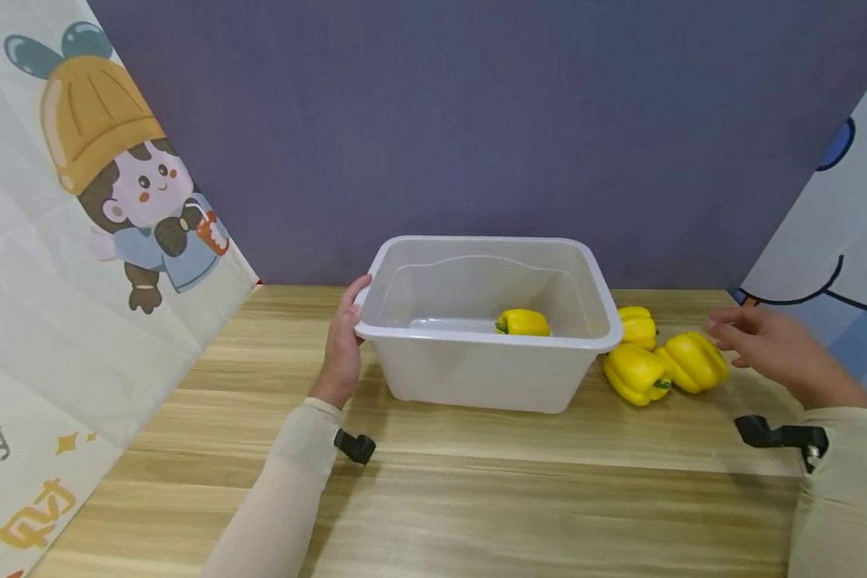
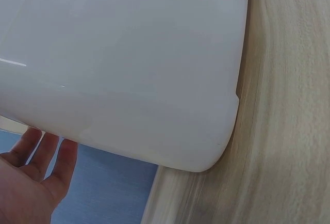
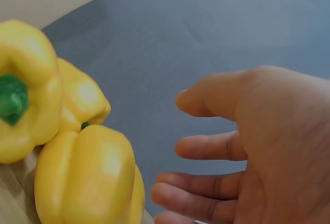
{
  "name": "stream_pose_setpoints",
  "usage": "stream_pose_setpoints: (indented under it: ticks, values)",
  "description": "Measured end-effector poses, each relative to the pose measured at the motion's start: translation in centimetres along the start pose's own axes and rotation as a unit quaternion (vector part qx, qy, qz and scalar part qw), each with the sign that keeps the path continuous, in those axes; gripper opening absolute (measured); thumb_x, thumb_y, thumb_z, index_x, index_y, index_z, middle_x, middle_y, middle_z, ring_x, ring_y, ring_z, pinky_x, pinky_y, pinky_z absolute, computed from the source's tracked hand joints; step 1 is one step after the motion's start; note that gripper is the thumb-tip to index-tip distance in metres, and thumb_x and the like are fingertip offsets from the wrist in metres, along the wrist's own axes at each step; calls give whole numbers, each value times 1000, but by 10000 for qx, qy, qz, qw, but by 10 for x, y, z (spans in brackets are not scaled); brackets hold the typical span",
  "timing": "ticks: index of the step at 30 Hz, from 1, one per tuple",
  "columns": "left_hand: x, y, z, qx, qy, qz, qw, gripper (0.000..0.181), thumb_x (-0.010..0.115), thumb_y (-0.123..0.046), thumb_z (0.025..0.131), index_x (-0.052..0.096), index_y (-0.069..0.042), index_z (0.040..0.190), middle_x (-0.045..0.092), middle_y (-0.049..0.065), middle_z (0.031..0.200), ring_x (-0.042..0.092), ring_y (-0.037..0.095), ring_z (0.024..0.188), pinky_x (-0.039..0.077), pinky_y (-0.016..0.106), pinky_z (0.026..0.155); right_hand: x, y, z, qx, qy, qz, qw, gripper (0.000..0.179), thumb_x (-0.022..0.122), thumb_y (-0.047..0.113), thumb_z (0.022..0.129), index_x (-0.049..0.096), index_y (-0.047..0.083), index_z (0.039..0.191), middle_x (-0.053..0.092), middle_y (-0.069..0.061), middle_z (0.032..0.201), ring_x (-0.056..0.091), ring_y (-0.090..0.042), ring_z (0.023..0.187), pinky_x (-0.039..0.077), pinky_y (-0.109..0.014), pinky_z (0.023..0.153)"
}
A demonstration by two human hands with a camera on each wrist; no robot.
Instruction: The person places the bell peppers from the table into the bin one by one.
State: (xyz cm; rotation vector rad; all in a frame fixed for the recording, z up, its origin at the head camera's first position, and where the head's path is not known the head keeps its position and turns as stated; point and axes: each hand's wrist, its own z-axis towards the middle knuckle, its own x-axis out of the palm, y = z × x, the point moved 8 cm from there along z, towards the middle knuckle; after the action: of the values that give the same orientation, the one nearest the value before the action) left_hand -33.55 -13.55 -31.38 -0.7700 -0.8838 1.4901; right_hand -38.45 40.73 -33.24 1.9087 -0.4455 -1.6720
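A white plastic bin (image 1: 477, 373) stands on the wooden table with one yellow bell pepper (image 1: 523, 323) inside. My left hand (image 1: 342, 345) holds the bin's left rim; in the left wrist view its fingers (image 2: 64, 164) touch the bin wall (image 2: 129, 74), and the thumb is out of sight. To the bin's right, three more yellow bell peppers lie close together: one at the back (image 1: 637, 327), one in front (image 1: 636, 374) and one on the right (image 1: 694, 363). Just right of them is my right hand (image 1: 780, 349), its fingers loosely bent and apart, holding nothing.
A grey-blue panel (image 1: 491, 120) rises behind the table (image 1: 477, 498). Printed white sheets flank it, one with a cartoon figure (image 1: 152, 185) on the left, another (image 1: 831, 241) on the right. Black mounts (image 1: 776, 433) are worn on both wrists.
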Motion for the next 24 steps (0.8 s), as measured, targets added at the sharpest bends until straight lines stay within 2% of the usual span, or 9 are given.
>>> stream_pose_setpoints:
  ticks: [4,7,18,24]
  values:
    - [0,0,0,8,35,37,10000,56,29,-27,99,40,-9,152,51,28,125,50,37,108,43,31,85,3,-5,1,73,229,-200,9995,78,38,51,104,30,-15,145,39,-43,136,57,-50,108,54,-52,80]
    - [0,0,0,1,70,50,10000,56,28,-28,100,40,-10,152,50,28,127,49,39,110,43,32,86,2,-9,2,150,268,-311,9990,79,39,51,104,29,-17,143,41,-45,133,60,-48,103,55,-52,80]
    - [0,-1,-1,-27,33,63,10000,56,28,-28,100,41,-11,151,51,27,127,48,43,110,43,33,85,5,-21,5,439,510,-831,9943,94,44,61,99,27,-21,142,37,-48,135,61,-50,102,53,-50,73]
    - [0,-1,-1,10,63,66,10000,56,28,-29,100,40,-10,151,51,28,126,50,39,109,43,32,86,12,-24,8,504,660,-1110,9903,102,45,66,96,26,-24,142,35,-49,136,52,-58,109,50,-59,77]
